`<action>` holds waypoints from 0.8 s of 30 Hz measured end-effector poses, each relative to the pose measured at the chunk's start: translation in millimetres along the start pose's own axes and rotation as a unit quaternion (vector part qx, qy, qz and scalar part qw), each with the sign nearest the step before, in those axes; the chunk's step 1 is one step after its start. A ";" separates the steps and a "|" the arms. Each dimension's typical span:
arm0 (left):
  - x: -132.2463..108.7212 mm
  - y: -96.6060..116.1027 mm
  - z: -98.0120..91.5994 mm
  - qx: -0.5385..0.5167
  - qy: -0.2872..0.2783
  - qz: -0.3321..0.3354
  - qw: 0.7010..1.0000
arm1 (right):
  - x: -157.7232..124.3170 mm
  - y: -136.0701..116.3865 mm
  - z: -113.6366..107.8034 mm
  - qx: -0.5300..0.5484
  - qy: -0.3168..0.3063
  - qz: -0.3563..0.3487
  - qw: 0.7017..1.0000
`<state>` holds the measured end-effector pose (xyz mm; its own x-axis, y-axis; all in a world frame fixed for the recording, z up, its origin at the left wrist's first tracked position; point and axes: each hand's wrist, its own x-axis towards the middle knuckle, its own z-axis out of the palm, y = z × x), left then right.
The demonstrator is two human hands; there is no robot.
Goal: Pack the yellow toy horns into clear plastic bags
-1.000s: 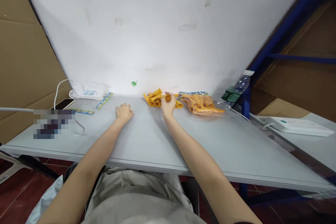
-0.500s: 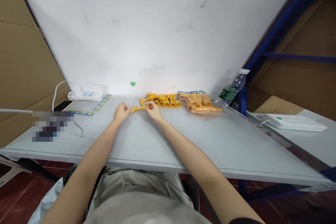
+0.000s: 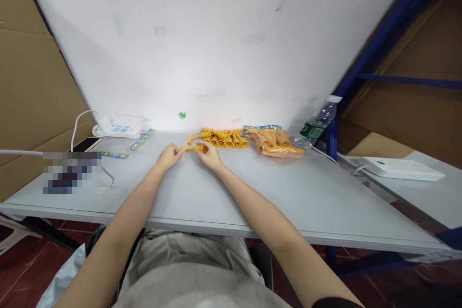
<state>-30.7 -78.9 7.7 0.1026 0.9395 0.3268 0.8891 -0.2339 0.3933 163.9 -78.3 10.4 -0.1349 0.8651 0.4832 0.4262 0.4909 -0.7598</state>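
Note:
My left hand [image 3: 168,156] and my right hand [image 3: 210,154] meet at the far middle of the grey table [image 3: 224,202]. Between them they hold one small orange trumpet-shaped toy [image 3: 195,148], the left at its thin end, the right at its flared end. Both hands are pinched closed on it. Just behind lies a row of several more orange trumpet toys [image 3: 224,138]. To the right of that row sits a clear bag of orange toys [image 3: 276,142].
A white wall panel rises behind the table. At the far left lie a white power strip [image 3: 117,129], a phone [image 3: 85,144] and two colourful strips [image 3: 143,139]. A water bottle [image 3: 319,123] lies at the right by a blue rack post. Another power strip [image 3: 399,168] sits far right.
My right hand left the pile of orange toys and came left with one toy. My left hand moved to meet it and took hold of the toy's thin end.

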 end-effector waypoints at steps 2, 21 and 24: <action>0.3 -1.3 0.8 0.011 -0.008 0.004 1.000 | 2.9 -1.8 -2.8 0.036 0.067 0.006 0.997; -1.9 4.7 -2.8 -0.001 0.055 -0.022 0.998 | 1.6 5.5 0.0 0.091 -0.021 0.114 0.989; -2.4 5.6 -3.5 0.001 0.072 -0.015 0.997 | 0.7 5.3 1.5 0.091 -0.055 0.074 0.992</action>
<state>-27.5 -83.3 12.1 0.0111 0.9008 0.4342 0.8919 -0.2052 0.4029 164.7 -74.9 6.1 -0.1834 0.9301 0.3181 0.2812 0.3597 -0.8897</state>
